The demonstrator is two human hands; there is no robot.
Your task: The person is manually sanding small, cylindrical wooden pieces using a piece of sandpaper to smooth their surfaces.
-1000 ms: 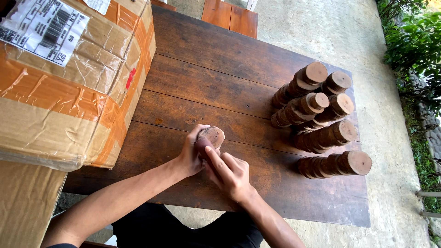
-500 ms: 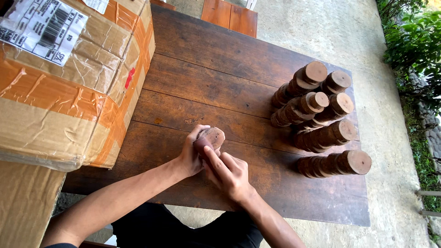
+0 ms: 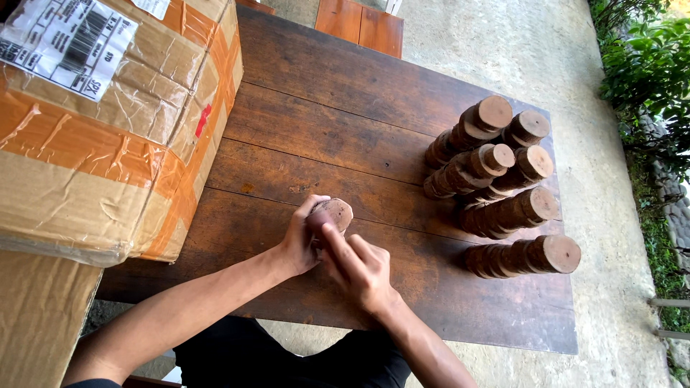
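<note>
My left hand (image 3: 300,237) and my right hand (image 3: 357,269) both wrap around a short stack of round brown wooden discs (image 3: 333,213) standing on the dark plank table (image 3: 316,129), near its front edge. My right index finger lies up along the side of the stack. Only the top disc and a bit of the stack's side show between my fingers.
Several taller stacks of the same wooden discs (image 3: 496,172) stand in a cluster on the right part of the table. A large taped cardboard box (image 3: 100,122) with a shipping label covers the table's left end. Beyond are a concrete floor, an orange-brown bench (image 3: 359,21) and green plants (image 3: 647,79).
</note>
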